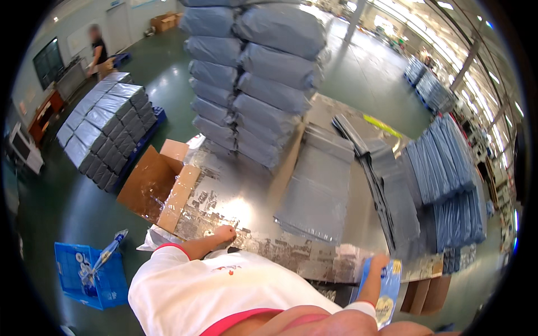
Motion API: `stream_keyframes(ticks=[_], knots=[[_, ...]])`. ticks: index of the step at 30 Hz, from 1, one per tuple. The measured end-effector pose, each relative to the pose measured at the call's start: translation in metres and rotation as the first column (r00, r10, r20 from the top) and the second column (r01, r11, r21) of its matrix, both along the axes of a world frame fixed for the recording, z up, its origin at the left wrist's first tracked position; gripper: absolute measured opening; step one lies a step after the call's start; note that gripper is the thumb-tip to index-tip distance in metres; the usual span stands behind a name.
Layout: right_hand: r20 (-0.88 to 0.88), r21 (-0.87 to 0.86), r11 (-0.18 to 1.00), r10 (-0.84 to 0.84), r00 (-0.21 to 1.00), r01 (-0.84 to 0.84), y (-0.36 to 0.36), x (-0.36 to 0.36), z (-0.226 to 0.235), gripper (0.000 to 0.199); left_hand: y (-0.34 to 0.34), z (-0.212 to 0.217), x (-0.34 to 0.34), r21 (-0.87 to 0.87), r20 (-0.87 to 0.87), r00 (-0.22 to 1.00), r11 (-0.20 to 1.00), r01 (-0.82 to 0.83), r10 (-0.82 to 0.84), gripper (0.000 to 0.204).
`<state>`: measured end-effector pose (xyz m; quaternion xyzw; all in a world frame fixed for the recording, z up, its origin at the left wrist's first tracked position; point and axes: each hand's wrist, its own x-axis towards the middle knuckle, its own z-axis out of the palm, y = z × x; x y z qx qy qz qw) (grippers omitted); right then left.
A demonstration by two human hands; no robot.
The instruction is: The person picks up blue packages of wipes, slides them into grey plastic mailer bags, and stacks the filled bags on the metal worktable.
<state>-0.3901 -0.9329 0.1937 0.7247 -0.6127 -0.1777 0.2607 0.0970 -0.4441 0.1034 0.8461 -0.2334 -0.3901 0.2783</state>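
The flat blue packet (386, 291) sits clasped in the right hand (376, 267), held at the near edge of the metal table (246, 207). The stack of flat grey bags (316, 190) lies beyond that grip. The left hand (226, 233) rests on the tabletop, seemingly empty, fingers loosely curled. This looks like bagging: next, a grey bag must be drawn and opened.

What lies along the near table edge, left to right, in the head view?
Blue crate → open cardboard box → left hand → flat grey bag pile → right hand holding a blue packet.
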Motion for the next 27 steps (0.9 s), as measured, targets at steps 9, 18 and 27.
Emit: stream_keyframes(ticks=[9, 18, 27], knots=[[0.342, 0.261, 0.63, 0.648, 0.68, -0.732, 0.1, 0.124, 0.015, 0.014, 0.015, -0.004, -0.006, 0.024, 0.211, 0.977, 0.999, -0.022, 0.016, 0.026], [0.434, 0.096, 0.526, 0.742, 0.511, -0.845, 0.192, 0.267, 0.088, 0.01, 0.013, -0.012, -0.003, -0.041, 0.225, 0.974, 0.999, 0.02, -0.011, 0.024], [0.917, 0.237, 0.828, -0.018, 0.399, -0.508, 0.065, 0.203, 0.065, 0.051, -0.013, -0.031, 0.015, -0.247, -0.29, 0.949, 0.968, 0.048, -0.121, 0.022]])
